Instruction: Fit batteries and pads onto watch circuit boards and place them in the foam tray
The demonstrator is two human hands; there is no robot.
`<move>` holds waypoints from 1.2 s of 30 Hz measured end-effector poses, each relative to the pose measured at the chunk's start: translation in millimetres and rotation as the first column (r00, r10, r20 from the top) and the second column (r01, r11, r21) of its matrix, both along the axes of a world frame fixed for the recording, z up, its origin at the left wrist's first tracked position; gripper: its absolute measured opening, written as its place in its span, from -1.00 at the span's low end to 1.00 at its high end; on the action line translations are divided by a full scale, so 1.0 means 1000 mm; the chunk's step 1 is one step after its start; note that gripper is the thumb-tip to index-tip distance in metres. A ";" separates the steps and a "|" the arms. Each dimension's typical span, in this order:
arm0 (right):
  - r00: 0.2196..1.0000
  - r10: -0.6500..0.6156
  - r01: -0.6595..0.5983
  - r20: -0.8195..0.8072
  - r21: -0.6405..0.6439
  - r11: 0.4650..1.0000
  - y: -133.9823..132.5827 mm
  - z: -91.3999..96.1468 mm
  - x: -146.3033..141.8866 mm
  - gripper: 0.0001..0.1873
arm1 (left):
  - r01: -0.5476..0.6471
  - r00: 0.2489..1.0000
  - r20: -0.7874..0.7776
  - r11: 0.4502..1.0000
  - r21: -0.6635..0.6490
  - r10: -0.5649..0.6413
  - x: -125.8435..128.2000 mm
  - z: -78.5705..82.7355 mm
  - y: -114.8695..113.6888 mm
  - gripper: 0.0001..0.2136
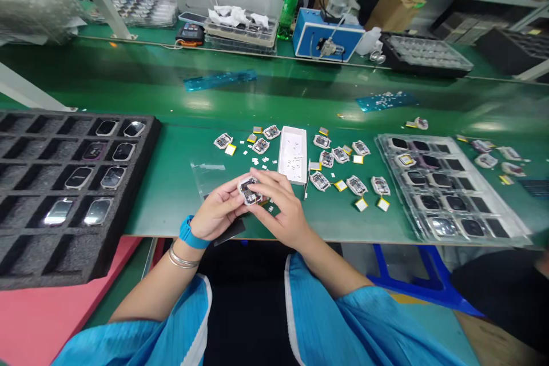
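Note:
Between both hands is a white-rimmed smartwatch case (249, 190) with its inner electronics facing up. My left hand (218, 206) grips its left side with thumb and fingers. My right hand (281, 206) reaches over from the right, its fingertips on the case; whether they pinch some small part is hidden. Just behind the hands stands a shallow white box (293, 154) with tiny dark parts inside. More opened watch cases (319, 181) lie to the right of it, several with small yellow-edged batteries (361, 205) attached. Others, such as one watch case (223, 140), lie to the left among white scraps.
A black foam tray (81, 183) with watches in some pockets stands at left. Stacked clear plastic trays (446, 189) holding watch faces are at right. Blue film strips (221, 80) lie farther back. A green bottle (291, 0) and a blue machine (328, 34) stand on the rear ledge.

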State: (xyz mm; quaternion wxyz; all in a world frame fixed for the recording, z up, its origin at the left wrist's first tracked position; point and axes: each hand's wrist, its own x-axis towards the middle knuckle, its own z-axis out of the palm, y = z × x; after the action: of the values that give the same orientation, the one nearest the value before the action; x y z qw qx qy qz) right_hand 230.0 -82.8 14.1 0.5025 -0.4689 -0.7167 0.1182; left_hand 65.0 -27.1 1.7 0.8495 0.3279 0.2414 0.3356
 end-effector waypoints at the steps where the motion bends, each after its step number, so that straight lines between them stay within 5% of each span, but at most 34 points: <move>1: 0.999 -0.046 0.046 -0.001 0.018 0.999 0.000 0.000 -0.001 -0.76 | -0.027 1.000 0.003 0.999 0.041 0.027 0.000 0.000 0.000 -0.54; 5: 0.985 -0.170 0.167 0.041 0.073 0.983 0.000 0.001 -0.007 -0.86 | -0.153 0.983 -0.062 0.956 0.251 0.174 -0.003 -0.002 0.000 -0.50; 16: 0.975 -0.133 0.111 0.178 0.126 0.986 0.002 -0.002 -0.013 -0.86 | -0.303 0.877 -0.126 0.739 0.602 0.463 -0.009 -0.006 -0.004 -0.56; 26: 0.974 -0.148 0.136 0.173 0.080 0.987 0.008 -0.023 -0.018 -0.80 | -0.310 0.857 -0.163 0.742 0.594 0.489 -0.008 -0.015 -0.007 -0.59; 36: 0.880 -0.132 0.165 0.456 -0.034 0.986 0.016 -0.034 -0.016 -0.83 | -0.351 0.777 -0.333 0.806 0.476 0.535 0.006 -0.018 -0.011 -0.60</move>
State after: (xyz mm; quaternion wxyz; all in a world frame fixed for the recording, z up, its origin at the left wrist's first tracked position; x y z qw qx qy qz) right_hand 214.1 -66.7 -19.4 0.3125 -0.5547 -0.7711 -0.0072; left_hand 70.5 -38.0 -16.3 0.5813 0.4900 0.4323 0.4849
